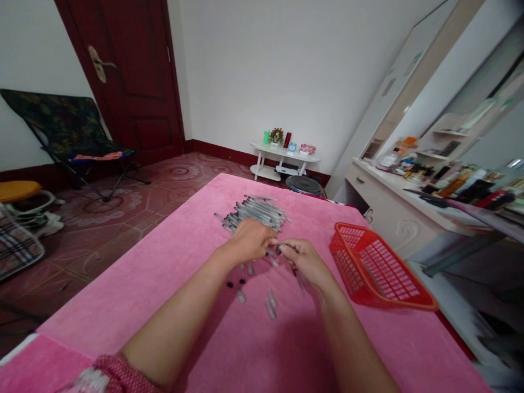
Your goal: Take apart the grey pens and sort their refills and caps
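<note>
Left hand (251, 240), curled, grip unclear, meets right hand (306, 261) pinching grey piece (278, 250), on pink worktop (164, 284) below grey pen pile (262, 212). Seemingly joining parts; needs fine fingertip alignment.

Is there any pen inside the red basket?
No, the red basket shows only its bare mesh floor, while the grey pens lie in a pile on the pink cloth beside it.

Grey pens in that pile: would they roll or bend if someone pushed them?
The grey pens look thin, straight and round, so probably stiff, light and apt to roll. The fuzzy pink cloth would likely slow them.
</note>
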